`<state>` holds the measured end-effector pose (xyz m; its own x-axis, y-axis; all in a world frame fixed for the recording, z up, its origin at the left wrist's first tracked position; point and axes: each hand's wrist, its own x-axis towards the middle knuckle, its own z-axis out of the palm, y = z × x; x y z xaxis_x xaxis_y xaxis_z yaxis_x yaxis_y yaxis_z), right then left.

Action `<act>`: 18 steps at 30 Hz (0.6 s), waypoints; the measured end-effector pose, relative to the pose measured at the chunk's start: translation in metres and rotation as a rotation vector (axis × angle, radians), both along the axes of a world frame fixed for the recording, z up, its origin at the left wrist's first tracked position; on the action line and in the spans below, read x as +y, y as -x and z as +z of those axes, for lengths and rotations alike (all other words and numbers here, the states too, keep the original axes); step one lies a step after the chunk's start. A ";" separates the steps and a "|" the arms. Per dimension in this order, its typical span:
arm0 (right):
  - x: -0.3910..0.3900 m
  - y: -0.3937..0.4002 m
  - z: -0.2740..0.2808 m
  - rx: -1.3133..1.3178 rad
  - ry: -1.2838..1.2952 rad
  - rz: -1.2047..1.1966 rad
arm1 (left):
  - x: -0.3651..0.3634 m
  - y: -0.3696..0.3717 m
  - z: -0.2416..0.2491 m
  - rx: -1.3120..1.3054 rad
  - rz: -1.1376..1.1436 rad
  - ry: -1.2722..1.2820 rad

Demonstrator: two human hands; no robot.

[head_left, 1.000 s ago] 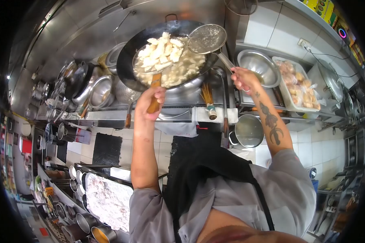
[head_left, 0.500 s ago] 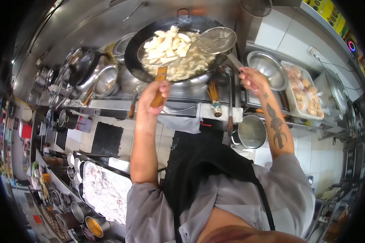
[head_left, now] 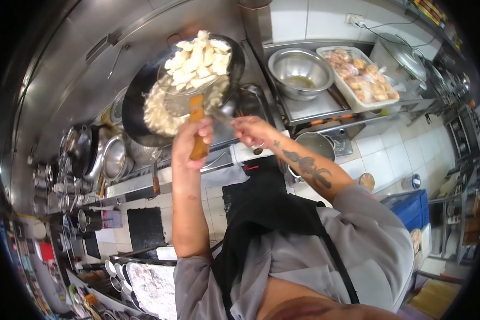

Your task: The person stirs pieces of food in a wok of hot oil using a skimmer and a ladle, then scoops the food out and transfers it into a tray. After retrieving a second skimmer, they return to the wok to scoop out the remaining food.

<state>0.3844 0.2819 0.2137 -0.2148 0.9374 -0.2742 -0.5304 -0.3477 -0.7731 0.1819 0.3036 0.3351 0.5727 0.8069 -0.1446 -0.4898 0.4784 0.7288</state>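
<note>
Strainer: your left hand (head_left: pixel 194 140) is clamped round the wooden handle (head_left: pixel 197 125) of a wire skimmer (head_left: pixel 194 66), basket raised over the wok (head_left: pixel 144 114).
Load: pale, chunky food pieces (head_left: pixel 197 53) heaped high in the basket, some at the rim; more of the same float in the wok below (head_left: pixel 157 109).
Handling: the heap likely makes the basket end heavy against a long handle. Keep the grip where it is, on the wood, and hold the basket level. The pieces look wet or oily, so loose and slippery; a tilt could roll the top ones off. The wire and wok rim are probably hot, so not places to take hold.
Right hand: your right hand (head_left: pixel 253 129) is closed on a thin metal handle (head_left: pixel 218 114) that runs toward the wok; its far end is hidden behind the skimmer, so which tool it is cannot be told.
Right side: steel bowl (head_left: pixel 300 68) on the counter (head_left: pixel 309 109), a little liquid in the bottom; just beside it a white tray (head_left: pixel 357 74) of browned pieces.
Below counter: a steel pot (head_left: pixel 316 145) on a lower level near your right forearm.
Left side: stacked steel bowls (head_left: pixel 113 158) and dark pans (head_left: pixel 82 152) near the wok.
Low left: a tray of pale food (head_left: pixel 154 285), partly out of view.
</note>
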 end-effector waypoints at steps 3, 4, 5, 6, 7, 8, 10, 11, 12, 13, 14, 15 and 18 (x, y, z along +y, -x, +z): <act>-0.004 0.013 -0.001 -0.110 -0.058 0.018 | -0.014 -0.043 0.007 0.059 -0.071 -0.003; -0.017 0.010 0.018 -0.117 -0.068 0.027 | -0.016 -0.056 0.003 0.084 -0.098 -0.052; -0.031 0.008 0.038 -0.125 -0.078 0.038 | -0.011 -0.071 -0.007 0.050 -0.164 -0.028; -0.035 0.007 0.034 -0.009 -0.094 -0.007 | -0.004 -0.087 -0.020 0.017 -0.231 -0.005; -0.035 0.010 0.024 0.107 -0.109 -0.053 | -0.006 -0.103 -0.022 -0.015 -0.298 0.021; -0.030 0.014 0.011 0.222 -0.127 -0.098 | -0.013 -0.120 -0.023 -0.050 -0.252 -0.016; -0.015 0.020 -0.026 0.450 -0.167 -0.186 | -0.016 -0.150 -0.031 -0.029 -0.292 0.014; -0.007 0.017 -0.049 0.431 -0.185 -0.151 | -0.015 -0.165 -0.041 -0.035 -0.324 0.028; 0.001 0.015 -0.072 0.411 -0.204 -0.116 | -0.016 -0.180 -0.049 -0.032 -0.341 0.026; 0.009 0.012 -0.095 0.391 -0.223 -0.082 | -0.020 -0.195 -0.053 -0.012 -0.336 0.032; 0.010 0.008 -0.097 0.332 -0.251 -0.031 | -0.022 -0.208 -0.062 -0.031 -0.353 0.035; 0.005 0.002 -0.086 0.274 -0.276 0.020 | -0.024 -0.220 -0.069 -0.050 -0.369 0.041; -0.013 -0.010 -0.051 0.026 -0.166 -0.004 | -0.033 -0.251 -0.082 -0.025 -0.379 0.069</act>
<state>0.3940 0.2693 0.1631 -0.2159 0.9702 -0.1102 -0.5522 -0.2144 -0.8057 0.4328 0.2705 0.2527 0.8328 0.5258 -0.1730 -0.2860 0.6764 0.6788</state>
